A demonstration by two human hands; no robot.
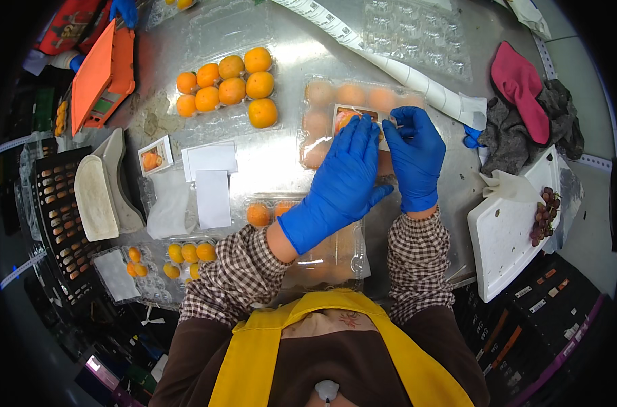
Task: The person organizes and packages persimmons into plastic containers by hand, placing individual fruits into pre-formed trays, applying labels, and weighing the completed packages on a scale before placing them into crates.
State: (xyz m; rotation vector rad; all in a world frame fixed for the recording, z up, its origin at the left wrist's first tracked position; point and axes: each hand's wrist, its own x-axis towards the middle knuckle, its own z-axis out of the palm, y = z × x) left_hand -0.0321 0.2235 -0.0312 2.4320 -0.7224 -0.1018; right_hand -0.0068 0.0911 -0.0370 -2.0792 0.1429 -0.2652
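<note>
A lidded clear plastic box of round orange fruit [320,94] lies on the metal table, with a fruit-picture label [345,113] on its lid. My left hand [346,175], in a blue glove, rests on the label with fingers extended and together. Beside it, my right hand [415,152], also blue-gloved, has its fingers bent at the label's right edge; whether it pinches anything cannot be told. Nearer my body, partly under my left forearm, is another closed box of fruit [328,259]. An open tray of orange fruit [232,91] stands to the left.
A strip of printed labels [389,68] crosses the table's far side. White cards [213,198] and a loose picture label [155,155] lie left. At right are a cloth [522,91] and a white foam tray [507,239] with grapes. Another person's gloved hand [126,11] holds an orange crate [102,76].
</note>
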